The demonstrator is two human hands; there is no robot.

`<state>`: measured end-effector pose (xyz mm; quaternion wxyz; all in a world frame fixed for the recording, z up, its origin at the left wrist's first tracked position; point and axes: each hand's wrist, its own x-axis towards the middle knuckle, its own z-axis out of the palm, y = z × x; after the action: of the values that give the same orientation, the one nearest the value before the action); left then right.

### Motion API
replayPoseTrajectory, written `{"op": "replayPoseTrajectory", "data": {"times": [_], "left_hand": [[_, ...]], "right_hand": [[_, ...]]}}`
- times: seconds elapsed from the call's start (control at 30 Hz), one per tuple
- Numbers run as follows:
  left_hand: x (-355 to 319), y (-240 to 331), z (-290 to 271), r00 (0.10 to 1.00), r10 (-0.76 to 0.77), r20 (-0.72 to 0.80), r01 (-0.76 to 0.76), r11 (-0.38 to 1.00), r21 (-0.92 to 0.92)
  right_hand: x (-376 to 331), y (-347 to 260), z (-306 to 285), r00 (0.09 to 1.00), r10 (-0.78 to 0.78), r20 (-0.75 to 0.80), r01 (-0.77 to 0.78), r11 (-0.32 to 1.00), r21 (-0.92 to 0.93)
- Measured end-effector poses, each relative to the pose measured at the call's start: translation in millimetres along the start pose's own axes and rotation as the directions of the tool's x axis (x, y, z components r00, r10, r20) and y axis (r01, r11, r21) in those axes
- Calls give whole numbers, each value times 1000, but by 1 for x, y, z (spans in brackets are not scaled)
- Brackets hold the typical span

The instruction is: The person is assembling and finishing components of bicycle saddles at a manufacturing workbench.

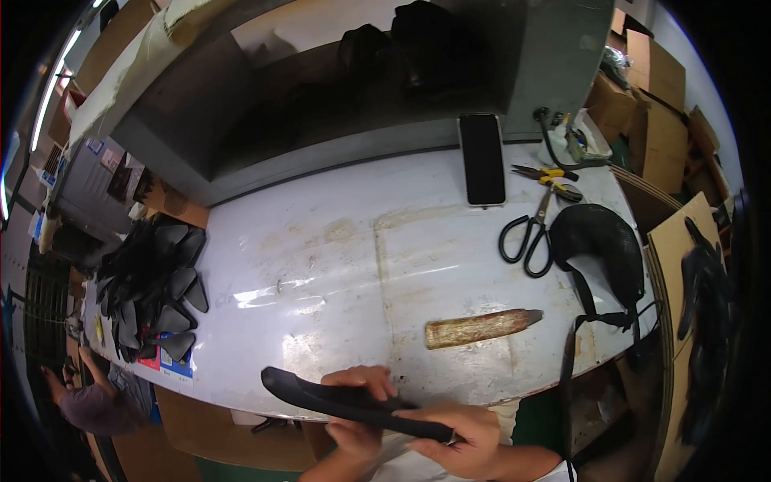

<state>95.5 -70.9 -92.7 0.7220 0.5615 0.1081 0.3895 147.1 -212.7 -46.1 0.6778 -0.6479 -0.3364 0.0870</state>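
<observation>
Worn, stained white worktable [337,265], cluttered workshop behind. Long curved black rubbery strip [321,395] gripped at the table's near edge: left hand [361,410] clamped around its middle, right hand [462,438] pinching the near end, seemingly steadying it. Beyond the fingertips, a brown wooden stick [482,328]; farther off, black-handled scissors [532,233].

A person's left hand [359,402] and right hand [462,438] both close a grip on a long, curved black rubber-like strip [345,402] at the near edge of a worn white surface [321,265]. Just beyond lies a tan, wrapped tapered stick [480,328]. Farther back rest black-handled scissors [530,233], a black smartphone [482,158], yellow-handled pliers [546,173] and a rounded black padded piece with straps [602,245]. A pile of black wedge-shaped parts [157,289] crowds the left end.
</observation>
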Motion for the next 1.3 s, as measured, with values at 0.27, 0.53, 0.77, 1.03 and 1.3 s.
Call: {"op": "replayPoseTrajectory", "data": {"times": [0.27,0.53,0.77,1.03,1.3], "left_hand": [[2,-1,-53,993,-13,114,66,878,-474],[14,1,-19,985,-117,127,127,989,-75],[40,-6,-108,957,-51,284,-2,983,185],[41,-15,-138,910,-287,298,178,921,346],[38,37,-150,935,-352,-49,324,786,526]], "right_hand": [[-1,-23,21,981,-152,124,136,983,127],[-13,19,-23,778,590,217,-612,789,47],[-8,21,-240,443,17,-896,290,943,162],[-23,-12,-353,164,-40,-986,317,948,14],[-6,49,-148,901,-249,-356,14,836,-548]]}}
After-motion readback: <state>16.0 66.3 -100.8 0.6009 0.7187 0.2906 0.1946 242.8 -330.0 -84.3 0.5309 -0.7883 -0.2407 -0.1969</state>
